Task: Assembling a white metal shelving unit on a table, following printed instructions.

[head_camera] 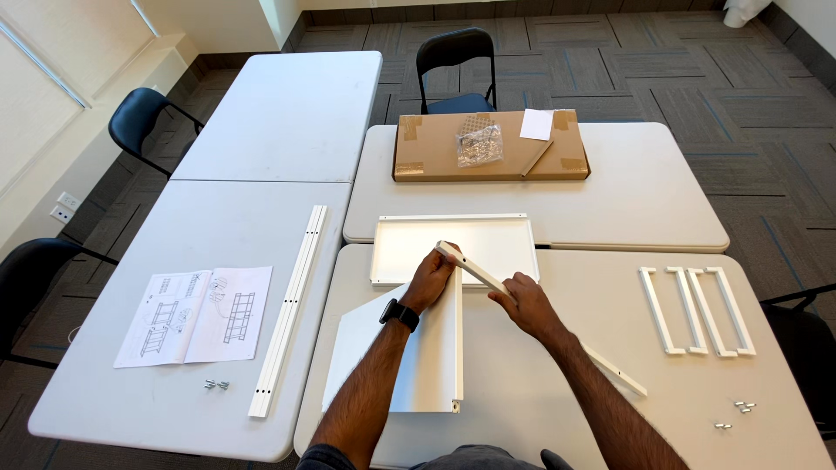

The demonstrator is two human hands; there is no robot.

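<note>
While both hands are lifting a long white metal rail [475, 269] over the white shelf panel [418, 357] on the table [557, 383], the step in hand appears to be fitting an upright to a shelf; the left hand [429, 280] is curling closed around the rail's upper end, above the panel's far edge, and the right hand [522, 300] is pinching the rail further along, just right of the panel. Judging from this pose, the next move is calling for aligning the rail with the panel's right flange.
</note>
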